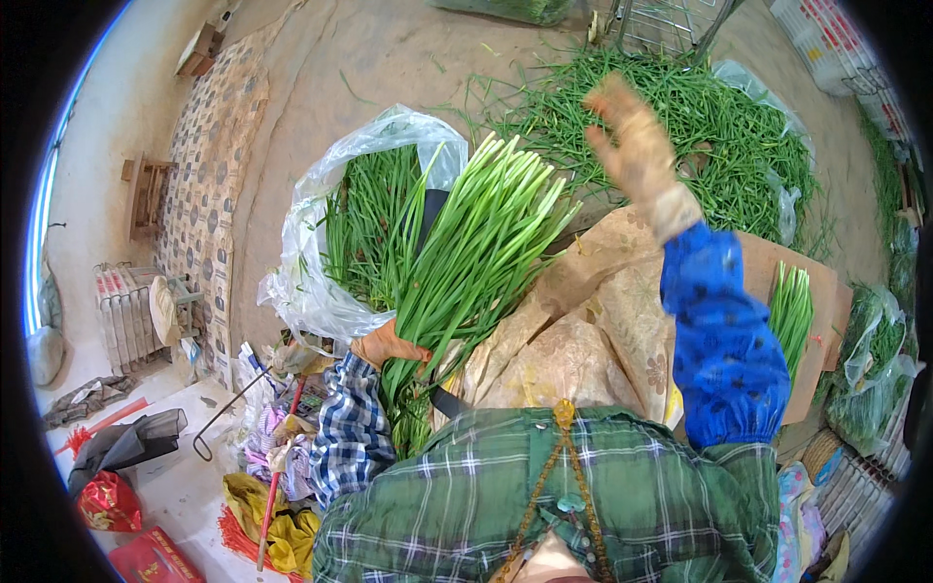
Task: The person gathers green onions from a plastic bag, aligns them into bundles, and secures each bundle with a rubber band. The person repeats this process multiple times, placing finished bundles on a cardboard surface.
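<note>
My left hand (390, 346) grips a large bunch of long green leaves, likely garlic chives (466, 255), near its leafy end. The pale cut ends point up and away to the right. Below the hand, leaf tips hang beside my plaid sleeve. My right hand (628, 138), blurred and seemingly in a tan glove, is raised with fingers apart and nothing in it. Behind it in the view lies a heap of loose green leaves (736, 146) on the floor. A stained cloth apron (583, 328) covers my lap. Left of the bunch, a clear plastic bag (306, 204) holds more greens.
A smaller chive bunch (791, 313) lies on cardboard (816, 364) at my right. Beyond it stands another plastic bag of greens (864, 408). A metal frame (660, 29) stands behind the heap. At lower left are a hooked rod (226, 419), red ties (237, 535) and cloths (273, 444).
</note>
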### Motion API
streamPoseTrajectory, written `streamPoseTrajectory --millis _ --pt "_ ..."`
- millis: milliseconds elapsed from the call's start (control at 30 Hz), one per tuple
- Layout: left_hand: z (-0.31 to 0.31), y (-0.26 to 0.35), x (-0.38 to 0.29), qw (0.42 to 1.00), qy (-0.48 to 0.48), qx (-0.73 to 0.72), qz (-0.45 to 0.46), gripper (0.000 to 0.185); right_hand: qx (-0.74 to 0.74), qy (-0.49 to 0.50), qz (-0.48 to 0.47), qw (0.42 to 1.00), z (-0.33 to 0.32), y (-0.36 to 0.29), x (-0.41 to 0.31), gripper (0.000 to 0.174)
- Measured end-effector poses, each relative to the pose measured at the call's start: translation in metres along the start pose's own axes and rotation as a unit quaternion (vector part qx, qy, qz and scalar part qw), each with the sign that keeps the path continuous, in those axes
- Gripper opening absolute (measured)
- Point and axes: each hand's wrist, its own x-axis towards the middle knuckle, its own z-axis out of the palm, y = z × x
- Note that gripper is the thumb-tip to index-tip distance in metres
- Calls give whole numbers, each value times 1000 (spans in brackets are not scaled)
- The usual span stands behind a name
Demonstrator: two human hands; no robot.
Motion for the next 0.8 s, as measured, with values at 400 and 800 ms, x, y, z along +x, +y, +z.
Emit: streamPoseTrajectory --millis 400,800 --pt "-10 32 10 873 44 -451 -182 80 -20 138 -36 990 54 -25 -22 10" --pt "-3 21 10 879 25 -436 -191 69 -106 -188 -5 976 1 -75 -48 60"
